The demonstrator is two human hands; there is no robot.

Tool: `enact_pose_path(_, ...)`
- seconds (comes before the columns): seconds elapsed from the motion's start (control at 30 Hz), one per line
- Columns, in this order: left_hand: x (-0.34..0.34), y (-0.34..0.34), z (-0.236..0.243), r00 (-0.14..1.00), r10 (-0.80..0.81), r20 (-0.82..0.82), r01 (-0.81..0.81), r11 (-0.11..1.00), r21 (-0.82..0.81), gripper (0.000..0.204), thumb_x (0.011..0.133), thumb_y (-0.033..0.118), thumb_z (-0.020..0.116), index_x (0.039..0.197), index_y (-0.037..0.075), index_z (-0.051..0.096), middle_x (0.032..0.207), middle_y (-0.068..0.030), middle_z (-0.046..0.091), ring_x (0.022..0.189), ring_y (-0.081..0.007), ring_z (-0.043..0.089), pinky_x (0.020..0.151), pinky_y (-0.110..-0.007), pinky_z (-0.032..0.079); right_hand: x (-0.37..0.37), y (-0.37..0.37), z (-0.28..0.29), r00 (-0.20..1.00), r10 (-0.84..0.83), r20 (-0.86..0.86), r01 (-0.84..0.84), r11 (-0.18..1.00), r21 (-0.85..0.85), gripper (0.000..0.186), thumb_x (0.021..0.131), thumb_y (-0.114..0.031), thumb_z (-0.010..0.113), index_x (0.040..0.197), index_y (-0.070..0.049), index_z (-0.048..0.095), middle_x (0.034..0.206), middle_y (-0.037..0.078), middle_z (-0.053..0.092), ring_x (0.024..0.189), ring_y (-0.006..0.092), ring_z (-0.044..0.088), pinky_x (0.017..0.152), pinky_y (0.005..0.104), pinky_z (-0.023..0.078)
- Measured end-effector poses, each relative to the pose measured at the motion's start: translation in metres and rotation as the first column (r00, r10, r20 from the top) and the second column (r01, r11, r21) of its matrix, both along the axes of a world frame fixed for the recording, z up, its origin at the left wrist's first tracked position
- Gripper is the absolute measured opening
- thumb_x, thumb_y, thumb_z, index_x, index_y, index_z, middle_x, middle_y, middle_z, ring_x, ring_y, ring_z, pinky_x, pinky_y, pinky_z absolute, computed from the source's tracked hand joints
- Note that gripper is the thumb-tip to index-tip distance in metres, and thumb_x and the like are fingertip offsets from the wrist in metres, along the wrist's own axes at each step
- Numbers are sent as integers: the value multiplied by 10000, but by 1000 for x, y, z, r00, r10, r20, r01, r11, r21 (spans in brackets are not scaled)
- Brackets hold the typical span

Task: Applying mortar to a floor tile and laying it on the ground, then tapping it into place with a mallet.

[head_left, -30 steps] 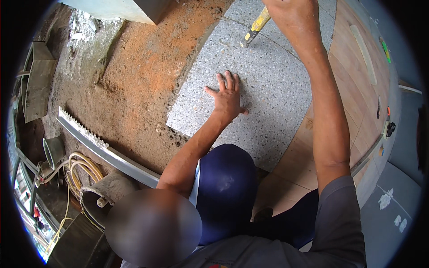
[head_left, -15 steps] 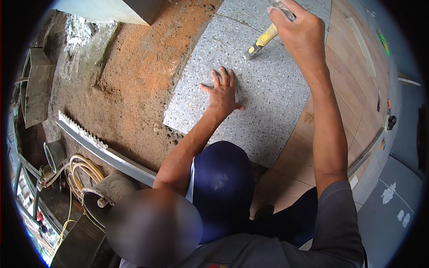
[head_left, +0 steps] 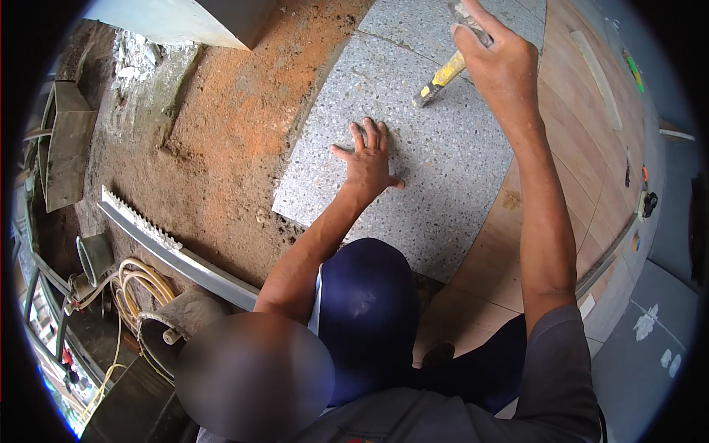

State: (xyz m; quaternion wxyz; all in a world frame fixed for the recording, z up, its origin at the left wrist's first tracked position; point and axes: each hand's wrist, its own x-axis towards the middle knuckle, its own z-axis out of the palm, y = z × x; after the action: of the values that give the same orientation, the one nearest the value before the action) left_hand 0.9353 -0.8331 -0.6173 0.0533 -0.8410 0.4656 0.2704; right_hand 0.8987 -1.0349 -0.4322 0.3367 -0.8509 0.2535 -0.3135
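Note:
A large grey speckled tile (head_left: 443, 184) lies in front of my knee. My left hand (head_left: 368, 159) rests flat on it, fingers spread. Over the tile's far right part, my right hand (head_left: 502, 63) is closed around a yellow-and-black-handled tool (head_left: 445, 74). The handle's butt slants down to the left, close to the tile; I cannot tell whether it touches. My fingers and the frame's edge hide part of the tool's upper end, so its kind is unclear. Beyond a joint lies another speckled tile (head_left: 413, 26).
Bare sandy soil (head_left: 229, 140) borders the tile on the left. A long metal straightedge (head_left: 185, 255) crosses it, crusted with white bits. Coiled hose (head_left: 144, 284) lies at lower left. Wood-look tiles (head_left: 569, 140) cover the right, with a pale strip (head_left: 598, 77) and small tools near the wall.
The handle's butt and my right hand have shifted slightly right in the picture. My left hand stays flat on the tile. The whole view has moved down a little.

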Motion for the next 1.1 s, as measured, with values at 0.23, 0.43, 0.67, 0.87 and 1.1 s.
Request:
enact_pose_path(0.23,0,1,-3,1000,15,-8,-15,1000,-20,1468,579,693,886,1639,35,113,1688,-261,95,1536,-538,108,973,-895,284,-7,34,14,996,18,84,-32,986,165,448,917,41,596,1364,27,629,798,151,684,581,156,661,554,317,546)
enact_pose_path(0.43,-9,5,-7,1000,3,-26,-4,999,-33,1463,581,700,883,1640,43,116,1689,-253,91,1535,-541,109,967,-898,284,-27,30,10,999,33,2,-32,975,221,451,909,59,600,1360,43,626,778,141,678,584,135,644,551,300,535)
enact_pose_path(0.67,-7,5,-7,1000,-13,4,13,999,-52,1445,584,706,879,1632,28,151,1684,-265,98,1533,-544,110,957,-894,304,-32,21,5,999,46,10,-47,999,14,460,914,-10,611,1372,39,619,749,65,656,603,82,576,556,290,495)
enact_pose_path(0.87,2,12,4,999,-10,36,12,999,-44,1439,595,714,869,1624,1,159,1673,-293,126,1522,-560,135,951,-887,322,-31,17,23,995,-84,-49,93,969,227,473,912,-37,614,1382,10,622,716,29,623,622,79,554,567,281,476)
enact_pose_path(1.1,-10,19,-25,999,-28,35,29,999,-41,1450,591,739,859,1624,1,159,1669,-307,119,1518,-571,130,940,-903,304,-62,36,11,994,-107,8,106,991,81,448,899,5,617,1345,19,648,808,144,678,697,115,621,631,292,507)
